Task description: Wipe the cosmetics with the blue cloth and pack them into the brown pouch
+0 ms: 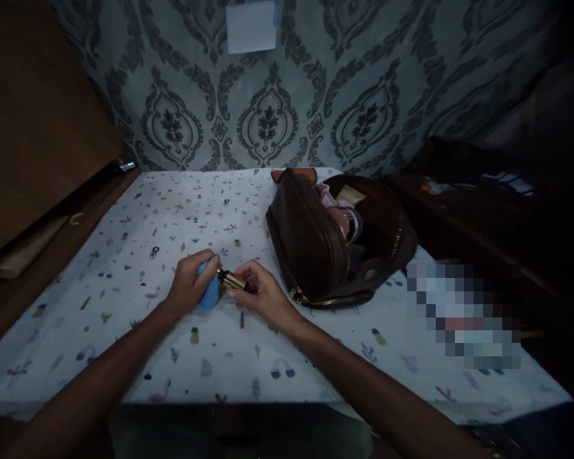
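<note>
My left hand (190,284) is closed around a light blue, soft-looking piece (209,296), which could be a cloth or a sponge. Its thumb lies over the top of the blue piece. A small gold and black cosmetic tube (234,280), like a lipstick, is gripped between the fingers and thumb of my right hand (265,296). The tube's left end touches or nearly touches the blue piece. Just right of my hands stands a dark brown makeup bag (310,242), unzipped, with a pink item and other cosmetics partly showing inside.
A white tablecloth (196,370) with small printed figures covers the table. Behind it rises a patterned wall (268,108) with a white card (252,29). Wooden furniture (43,115) borders the left. A pixelated object (463,319) lies at the right edge.
</note>
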